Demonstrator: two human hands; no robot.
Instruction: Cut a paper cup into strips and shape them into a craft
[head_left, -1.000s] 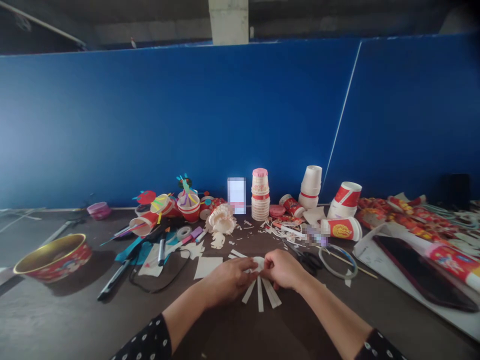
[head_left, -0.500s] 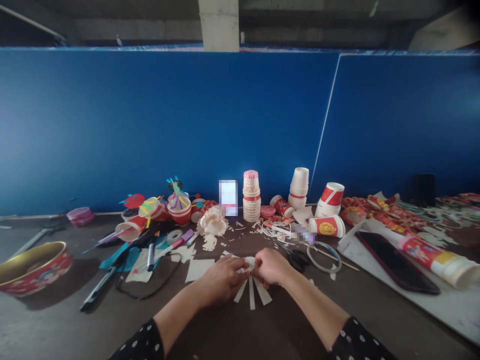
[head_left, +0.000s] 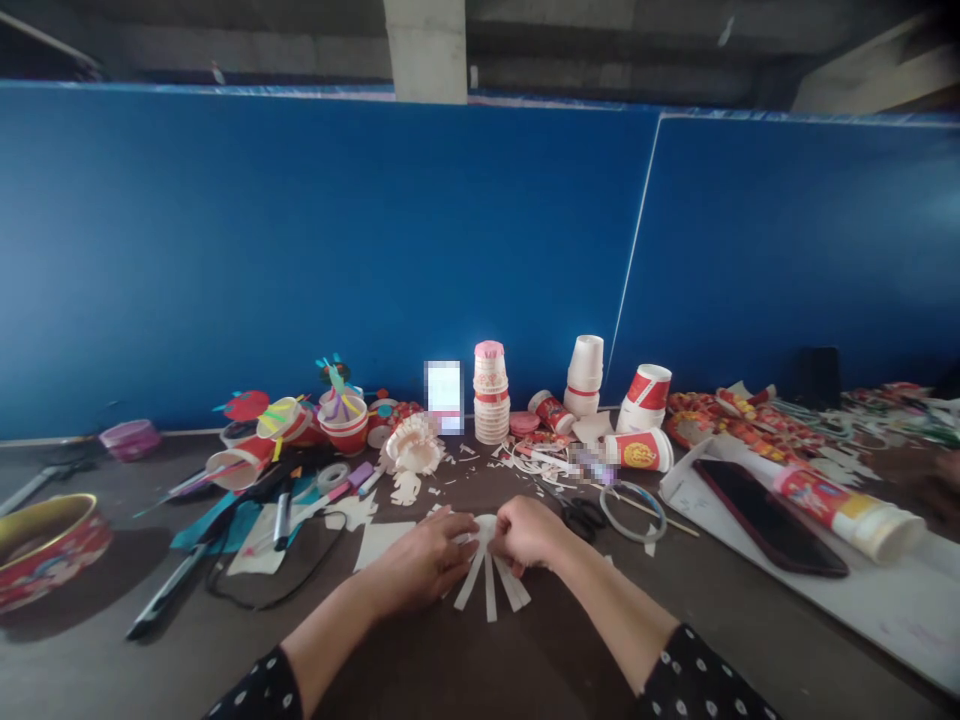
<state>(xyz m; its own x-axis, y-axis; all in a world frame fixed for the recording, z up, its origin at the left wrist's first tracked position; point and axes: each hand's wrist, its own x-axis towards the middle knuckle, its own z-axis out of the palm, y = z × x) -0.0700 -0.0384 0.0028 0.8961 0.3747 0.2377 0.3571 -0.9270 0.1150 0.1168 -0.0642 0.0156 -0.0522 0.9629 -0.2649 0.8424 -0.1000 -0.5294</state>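
A white paper piece cut into fanned strips (head_left: 491,592), which looks like a flattened paper cup, lies on the dark table in front of me. Its round middle (head_left: 486,523) shows between my hands. My left hand (head_left: 420,562) rests over the left side of it, palm down, fingers stretched out. On the other side, my right hand (head_left: 525,535) has its fingers closed at the right-hand strips, in a pinch partly hidden by the hand itself. Black-handled scissors (head_left: 583,517) lie just beyond my right hand. A white paper sheet (head_left: 381,545) is beside my left wrist.
Stacked paper cups (head_left: 491,400) stand at the back. Decorated cups (head_left: 345,425) and markers (head_left: 283,520) lie leftward, near a patterned bowl (head_left: 56,560). To the right are a roll of clear tubing (head_left: 634,512), a phone (head_left: 769,515) and a printed cup stack (head_left: 847,510).
The whole view has shifted slightly, so things sit further left. Under my right hand, the right-hand strips now lie overlapped or closer together. My left hand keeps its place on the paper.
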